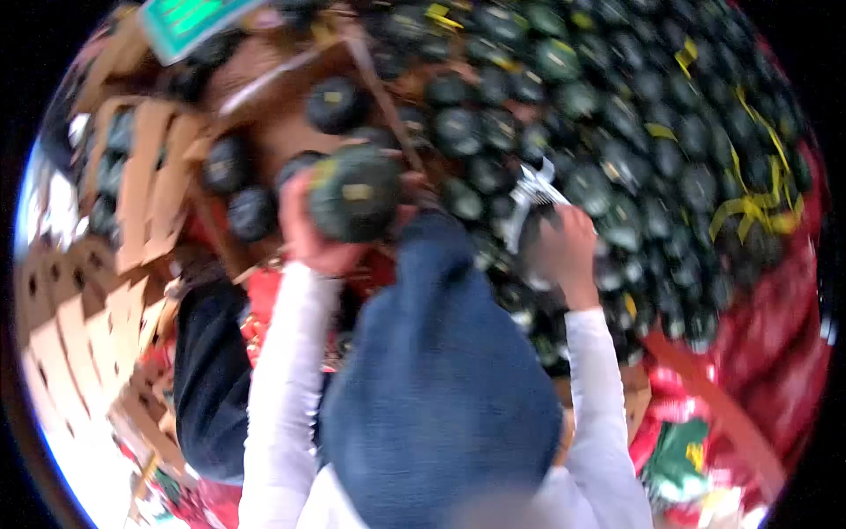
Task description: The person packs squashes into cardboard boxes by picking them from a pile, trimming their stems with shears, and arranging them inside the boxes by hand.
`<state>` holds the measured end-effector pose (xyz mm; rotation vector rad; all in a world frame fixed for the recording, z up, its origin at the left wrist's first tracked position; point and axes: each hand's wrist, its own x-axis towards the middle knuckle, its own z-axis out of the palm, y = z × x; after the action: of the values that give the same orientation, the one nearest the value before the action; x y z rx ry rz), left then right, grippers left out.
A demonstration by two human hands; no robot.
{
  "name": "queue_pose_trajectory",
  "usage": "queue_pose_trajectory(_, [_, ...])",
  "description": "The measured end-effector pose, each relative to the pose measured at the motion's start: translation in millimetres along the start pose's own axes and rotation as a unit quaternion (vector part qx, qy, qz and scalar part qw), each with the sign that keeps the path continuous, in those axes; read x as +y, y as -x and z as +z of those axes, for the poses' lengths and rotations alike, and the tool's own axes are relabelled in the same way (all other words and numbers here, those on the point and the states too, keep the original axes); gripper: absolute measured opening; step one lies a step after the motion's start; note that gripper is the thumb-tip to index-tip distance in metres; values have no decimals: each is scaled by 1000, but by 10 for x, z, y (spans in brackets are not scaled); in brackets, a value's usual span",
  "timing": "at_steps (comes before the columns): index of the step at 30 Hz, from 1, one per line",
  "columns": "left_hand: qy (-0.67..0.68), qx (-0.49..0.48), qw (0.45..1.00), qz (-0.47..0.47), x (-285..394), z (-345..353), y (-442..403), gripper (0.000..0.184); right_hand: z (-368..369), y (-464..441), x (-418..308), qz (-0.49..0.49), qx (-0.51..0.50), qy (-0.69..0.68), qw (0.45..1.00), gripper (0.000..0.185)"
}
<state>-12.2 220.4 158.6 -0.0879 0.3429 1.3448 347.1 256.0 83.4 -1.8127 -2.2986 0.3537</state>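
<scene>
A round dark green squash (357,192) with a yellow-green patch and a pale stem spot is in my left hand (322,238), whose fingers wrap round its left side and underside. My right hand (568,251) is closed over the pile, smeared by motion. In it, or right beside it, is a dark grey thing (538,238) with a crumpled white strip (536,189) at its top; its kind does not show. Under my left hand stands an open cardboard box (256,97), with several dark squashes in it.
A large pile of dark green squashes (617,167) with yellow ribbons (758,212) spreads across the right. Dark blue cloth (432,370) fills the middle between my arms. Cardboard cartons (145,185) stand at left, near a person's dark clothing (211,379). Red sheeting (749,344) lies at right.
</scene>
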Motion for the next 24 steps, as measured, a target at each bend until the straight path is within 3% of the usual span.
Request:
queue_pose_trajectory(1, [4, 6, 1000, -3, 53, 5, 115, 66, -189, 71, 72, 39, 22, -20, 999, 33])
queue_pose_trajectory(5, [-62, 83, 995, -7, 334, -246, 515, 67, -722, 825, 938, 241, -110, -59, 963, 34])
queue_pose_trajectory(7, [-118, 113, 987, -5, 389, -344, 626, 66, -770, 1276, 932, 196, -195, 28, 961, 46])
queue_pose_trajectory(9, [-174, 142, 974, -9, 371, -430, 692, 65, -724, 1510, 506, 223, -295, 29, 929, 66])
queue_pose_trajectory(12, [-255, 176, 951, -14, 315, -532, 745, 63, -390, 1574, 356, 284, -303, 129, 901, 82])
queue_pose_trajectory(15, [-325, 204, 923, -21, 273, -632, 819, 62, -367, 1598, 547, 284, -331, 79, 897, 87])
queue_pose_trajectory(16, [-346, 211, 914, -23, 270, -666, 838, 61, -444, 1494, 524, 278, -363, 97, 884, 78])
queue_pose_trajectory(19, [-409, 235, 881, -34, 265, -806, 905, 60, -440, 1201, 358, 191, -269, 79, 941, 67])
queue_pose_trajectory(20, [-427, 241, 870, -39, 268, -856, 929, 60, -321, 1133, 297, 115, -154, 39, 981, 58])
queue_pose_trajectory(21, [-445, 248, 859, -46, 276, -904, 949, 59, -202, 1027, 198, 81, -117, 16, 990, 64])
queue_pose_trajectory(22, [-466, 254, 846, -52, 281, -960, 973, 59, -124, 899, 38, 108, -180, 6, 978, 68])
queue_pose_trajectory(24, [-504, 265, 820, -65, 307, -1084, 1039, 58, 209, 809, -11, 122, -148, 5, 981, 79])
